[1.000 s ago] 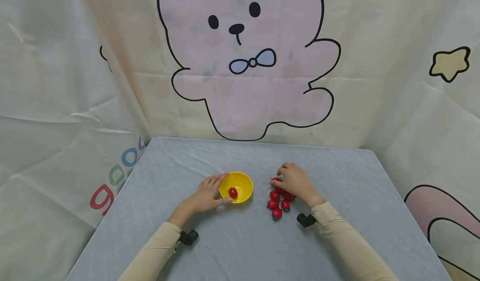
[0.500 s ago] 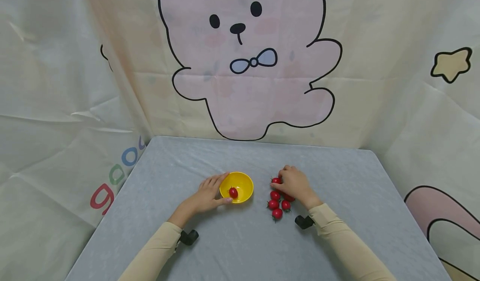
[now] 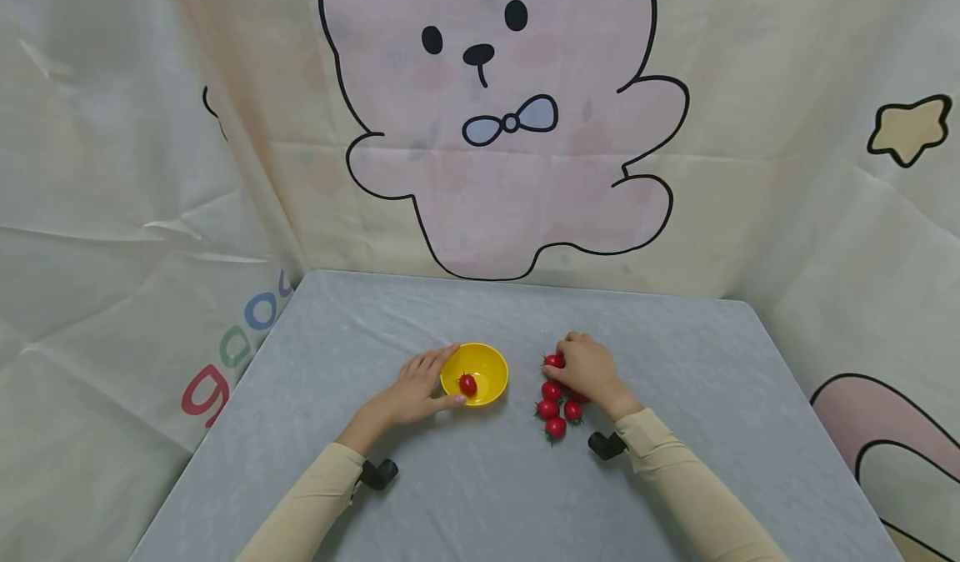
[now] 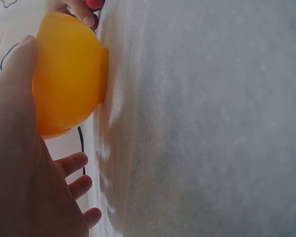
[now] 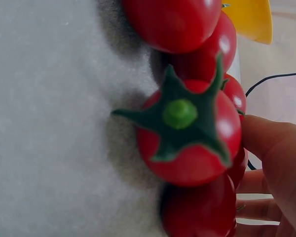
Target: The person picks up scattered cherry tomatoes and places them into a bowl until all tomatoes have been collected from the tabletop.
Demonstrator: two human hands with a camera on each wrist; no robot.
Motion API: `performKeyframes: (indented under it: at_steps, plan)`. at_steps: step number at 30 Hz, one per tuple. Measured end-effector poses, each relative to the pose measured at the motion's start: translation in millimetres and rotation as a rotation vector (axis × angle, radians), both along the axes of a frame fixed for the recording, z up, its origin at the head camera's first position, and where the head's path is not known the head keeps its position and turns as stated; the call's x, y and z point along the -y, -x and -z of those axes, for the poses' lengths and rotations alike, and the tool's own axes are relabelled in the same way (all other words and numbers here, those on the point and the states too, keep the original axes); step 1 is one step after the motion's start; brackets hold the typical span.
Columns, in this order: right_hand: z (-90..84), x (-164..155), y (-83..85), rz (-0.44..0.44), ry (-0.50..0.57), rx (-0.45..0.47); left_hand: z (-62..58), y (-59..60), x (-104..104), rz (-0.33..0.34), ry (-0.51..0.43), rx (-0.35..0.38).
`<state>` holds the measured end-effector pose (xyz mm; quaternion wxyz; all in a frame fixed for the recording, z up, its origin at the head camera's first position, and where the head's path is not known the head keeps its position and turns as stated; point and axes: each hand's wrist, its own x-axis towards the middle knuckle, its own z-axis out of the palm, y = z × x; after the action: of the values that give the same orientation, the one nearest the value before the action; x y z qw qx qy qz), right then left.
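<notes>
In the head view, my left hand (image 3: 415,391) holds a small yellow bowl (image 3: 494,376) at its left side. The thumb lies along the bowl wall (image 4: 69,74) in the left wrist view, while the other visible fingers extend below it. One red cherry tomato (image 3: 468,385) lies inside the bowl. To the right, my right hand (image 3: 592,370) reaches over a cluster of cherry tomatoes, its thumb and forefinger pinching a tomato at the back that the hand mostly hides. Near it lie several more, including a front tomato (image 3: 555,429) and one with a green calyx (image 5: 187,158).
The bowl and tomatoes rest on a table (image 3: 480,495) covered in grey cloth. Behind it hangs a curtain (image 3: 480,203) printed with a pink bear, and pale curtains close in both sides. A black wrist-camera mount (image 3: 606,445) sits under the right cuff.
My right hand has come slightly closer and lower, its fingers drawing in around a tomato at the back of the cluster. My left hand and the bowl stay in place.
</notes>
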<state>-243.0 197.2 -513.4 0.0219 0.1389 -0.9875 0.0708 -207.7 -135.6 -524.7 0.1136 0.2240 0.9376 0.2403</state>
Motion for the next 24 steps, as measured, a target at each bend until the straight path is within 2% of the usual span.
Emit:
performKeyframes:
  at_steps: [11, 24]
  plan:
    - [-4.9, -1.3, 1.2, -0.016, 0.027, -0.02, 0.5, -0.1, 0.1, 0.002, 0.007, 0.007]
    - [-26.9, 8.0, 2.2, -0.059, 0.036, -0.098, 1.3, -0.4, -0.3, -0.007, 0.001, 0.01]
